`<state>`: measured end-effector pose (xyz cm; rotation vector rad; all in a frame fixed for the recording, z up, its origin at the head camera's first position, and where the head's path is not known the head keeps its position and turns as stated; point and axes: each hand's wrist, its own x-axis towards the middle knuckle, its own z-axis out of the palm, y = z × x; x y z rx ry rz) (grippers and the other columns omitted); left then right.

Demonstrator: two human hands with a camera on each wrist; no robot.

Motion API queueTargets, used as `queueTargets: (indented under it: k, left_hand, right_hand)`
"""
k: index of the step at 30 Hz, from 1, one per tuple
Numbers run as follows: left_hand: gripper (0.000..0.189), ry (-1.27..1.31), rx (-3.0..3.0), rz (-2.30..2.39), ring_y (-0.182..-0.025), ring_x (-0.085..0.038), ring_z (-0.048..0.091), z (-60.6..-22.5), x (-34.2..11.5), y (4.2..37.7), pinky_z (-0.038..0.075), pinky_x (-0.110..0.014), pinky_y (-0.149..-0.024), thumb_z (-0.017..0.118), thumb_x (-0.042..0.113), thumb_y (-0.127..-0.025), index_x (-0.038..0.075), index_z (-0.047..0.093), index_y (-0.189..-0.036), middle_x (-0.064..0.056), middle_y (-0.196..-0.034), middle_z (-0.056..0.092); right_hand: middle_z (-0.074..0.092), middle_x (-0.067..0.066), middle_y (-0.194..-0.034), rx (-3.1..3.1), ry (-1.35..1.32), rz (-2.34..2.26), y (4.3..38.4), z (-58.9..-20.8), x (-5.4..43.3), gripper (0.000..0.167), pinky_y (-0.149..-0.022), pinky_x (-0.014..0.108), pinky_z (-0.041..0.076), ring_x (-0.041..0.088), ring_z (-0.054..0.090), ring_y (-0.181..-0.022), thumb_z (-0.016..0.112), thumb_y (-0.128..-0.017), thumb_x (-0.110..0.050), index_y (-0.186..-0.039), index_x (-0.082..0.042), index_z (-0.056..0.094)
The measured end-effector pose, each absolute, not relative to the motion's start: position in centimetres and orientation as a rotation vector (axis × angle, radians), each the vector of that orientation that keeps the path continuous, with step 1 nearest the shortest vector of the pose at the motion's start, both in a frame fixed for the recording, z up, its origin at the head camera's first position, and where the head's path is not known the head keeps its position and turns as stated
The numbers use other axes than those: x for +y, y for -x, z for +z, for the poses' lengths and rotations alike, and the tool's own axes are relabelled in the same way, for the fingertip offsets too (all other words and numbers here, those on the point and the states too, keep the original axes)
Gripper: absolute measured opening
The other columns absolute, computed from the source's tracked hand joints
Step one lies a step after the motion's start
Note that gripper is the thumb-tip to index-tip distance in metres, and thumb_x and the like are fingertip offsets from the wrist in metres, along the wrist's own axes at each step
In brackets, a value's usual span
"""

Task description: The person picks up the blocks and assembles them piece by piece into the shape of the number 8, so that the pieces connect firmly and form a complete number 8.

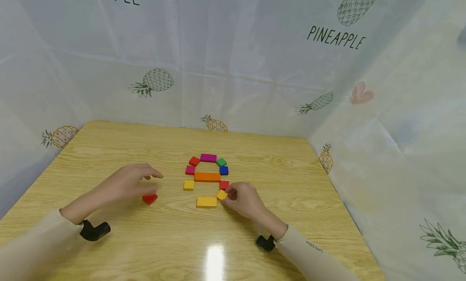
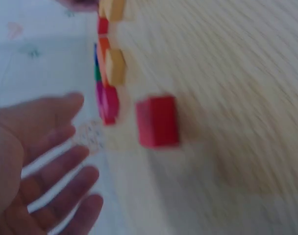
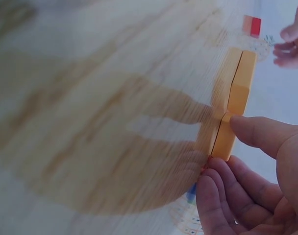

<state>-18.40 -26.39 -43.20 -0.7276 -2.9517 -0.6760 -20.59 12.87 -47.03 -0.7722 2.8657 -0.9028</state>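
My right hand pinches a small yellow block between thumb and fingers, at the lower right corner of a figure laid out in coloured blocks. In the right wrist view, this block sits end to end with a longer yellow block. Over on the left, my left hand hovers with loosely spread fingers, holding nothing. Just below its thumb lies a loose red block, which shows blurred as a red block beside the fingers in the left wrist view.
The figure has a magenta block on top, an orange bar across its middle, and a green block and blue block at right. A yellow block lies at its left. A pineapple-print sheet hangs behind the wooden table.
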Motion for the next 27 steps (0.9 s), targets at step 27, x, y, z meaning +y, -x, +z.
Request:
queueTargets:
  k: [27]
  left_hand:
    - [0.046,0.347,-2.980,-0.710,-0.075,-0.011,0.058,-45.9,-25.5,14.2,0.051,-0.033,-0.066,0.093,0.036,-0.081,0.004,0.071,-0.106,0.003,-0.089,0.068]
  right_hand:
    - [0.075,0.002,-0.090,2.870,0.804,-0.897,20.6,-47.0,13.0,0.020,-0.073,0.024,0.057,0.011,0.067,-0.078,0.089,-0.088,-0.017,-0.101,-0.006,0.079]
